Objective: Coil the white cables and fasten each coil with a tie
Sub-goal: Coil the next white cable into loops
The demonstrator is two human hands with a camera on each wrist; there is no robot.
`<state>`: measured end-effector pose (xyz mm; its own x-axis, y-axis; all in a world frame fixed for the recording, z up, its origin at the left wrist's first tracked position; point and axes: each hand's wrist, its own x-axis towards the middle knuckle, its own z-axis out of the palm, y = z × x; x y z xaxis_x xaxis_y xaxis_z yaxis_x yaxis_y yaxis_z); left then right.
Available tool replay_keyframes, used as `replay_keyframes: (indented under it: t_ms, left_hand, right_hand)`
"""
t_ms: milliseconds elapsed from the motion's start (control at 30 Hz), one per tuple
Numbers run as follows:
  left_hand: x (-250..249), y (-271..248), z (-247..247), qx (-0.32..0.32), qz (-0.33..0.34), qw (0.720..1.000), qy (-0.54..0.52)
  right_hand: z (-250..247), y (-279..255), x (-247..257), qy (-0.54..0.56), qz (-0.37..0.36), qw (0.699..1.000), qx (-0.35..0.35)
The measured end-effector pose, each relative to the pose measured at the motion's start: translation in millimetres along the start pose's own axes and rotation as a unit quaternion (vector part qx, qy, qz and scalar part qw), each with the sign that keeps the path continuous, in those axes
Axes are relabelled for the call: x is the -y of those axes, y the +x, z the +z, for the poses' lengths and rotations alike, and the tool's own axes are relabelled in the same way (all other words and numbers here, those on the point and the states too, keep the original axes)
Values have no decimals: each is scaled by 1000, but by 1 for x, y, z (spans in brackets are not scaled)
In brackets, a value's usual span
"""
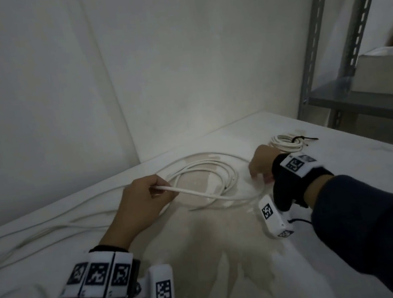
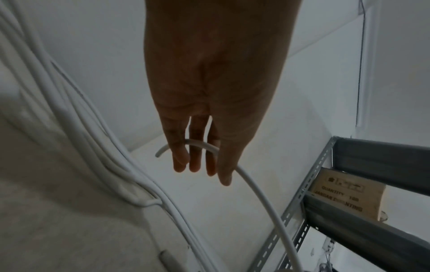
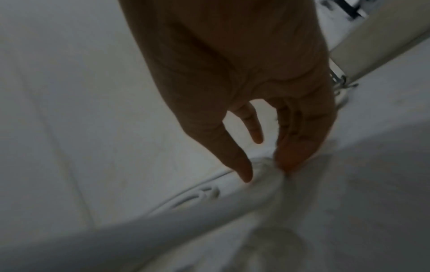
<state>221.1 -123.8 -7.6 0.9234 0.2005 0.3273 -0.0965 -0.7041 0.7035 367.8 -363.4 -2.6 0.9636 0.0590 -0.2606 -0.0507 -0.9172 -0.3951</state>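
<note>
A white cable [image 1: 196, 193] lies in loose loops [image 1: 228, 169] on the white table [image 1: 206, 261]. Its free stretch runs between my two hands. My left hand [image 1: 157, 189] grips the cable near its cut end. In the left wrist view the fingers [image 2: 197, 158] curl over the cable [image 2: 263, 200], and the end sticks out to the left. My right hand [image 1: 257, 178] is down at the table, right of the loops. In the blurred right wrist view, thumb and fingers [image 3: 291, 160] pinch the cable [image 3: 263, 166]. A coiled cable [image 1: 287, 143] with a black tie [image 1: 300, 138] lies behind the right hand.
More white cable strands [image 1: 26, 238] trail off to the left across the table. A grey metal shelf rack [image 1: 360, 100] stands at the right, with a cardboard box [image 2: 344, 195] on it. White walls close the table's far side.
</note>
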Motion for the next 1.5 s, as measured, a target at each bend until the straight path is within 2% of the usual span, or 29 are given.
replay_keyframes:
  t_ms: [67, 167, 233, 333, 367, 433, 467, 533, 600, 667, 733, 767, 800, 833, 867, 967, 1067, 1100, 1167, 1267, 1367, 1433, 1500]
  left_hand:
    - [0, -11, -6, 44, 2, 998, 42]
    - [0, -25, -18, 121, -9, 988, 99]
    - [-1, -34, -26, 174, -18, 976, 132]
    - [-5, -48, -37, 229, -39, 961, 148]
    - [-8, -51, -40, 210, -42, 970, 120]
    - [-20, -60, -50, 108, -102, 988, -48]
    - [-30, -63, -58, 63, -153, 972, -168]
    - [-47, -67, -78, 24, -223, 883, -413]
    - [-57, -74, -102, 12, -224, 786, -576]
    - [-61, -84, -126, -13, -205, 695, -689]
    - [-60, -96, -148, -38, -194, 631, -750]
    - [-57, -103, -158, -51, -200, 615, -761]
    - [-52, -111, -168, -77, -218, 610, -758]
    - [-45, -117, -177, -105, -243, 618, -740]
    - [-36, -124, -185, -122, -264, 639, -712]
    - [-13, -149, -203, -130, -270, 752, -588]
    - [-4, -170, -211, -135, -176, 861, -458]
    - [-7, -176, -215, -125, -135, 886, -425]
    - [-16, -183, -225, -108, -63, 914, -386]
    - [-25, -187, -241, -122, 13, 909, -398]
    - [-23, -186, -253, -174, 32, 869, -462]
    - [-10, -184, -255, -230, -14, 832, -504]
    - [13, -184, -251, -300, -101, 794, -519]
  right_hand:
    - [1, -6, 0, 46, -3, 999, -12]
    - [-7, -25, 7, 186, -15, 982, -31]
    - [-18, -46, 21, 281, -43, 958, -44]
    - [-34, -90, 44, 397, -154, 904, -32]
    - [-39, -110, 51, 412, -200, 888, -25]
    - [-46, -149, 63, 393, -300, 869, -4]
    - [-47, -168, 68, 367, -343, 864, 12]
    - [-44, -203, 76, 313, -407, 857, 52]
    - [-35, -233, 83, 250, -457, 848, 97]
    - [-24, -257, 88, 145, -496, 843, 150]
    - [-14, -275, 91, 26, -509, 837, 200]
    - [-10, -281, 91, -24, -504, 835, 220]
    - [-5, -286, 90, -69, -491, 836, 237]
    - [0, -287, 91, -112, -472, 839, 248]
    - [5, -288, 90, -151, -453, 842, 250]
    - [27, -281, 89, -217, -405, 857, 232]
    - [53, -270, 88, -226, -371, 882, 182]
    - [60, -267, 88, -225, -367, 888, 161]
    - [72, -265, 89, -211, -356, 902, 125]
    - [86, -262, 92, -178, -337, 919, 99]
    - [98, -253, 96, -100, -321, 938, 88]
    - [100, -248, 96, -39, -308, 945, 100]
    - [102, -246, 95, 28, -304, 942, 136]
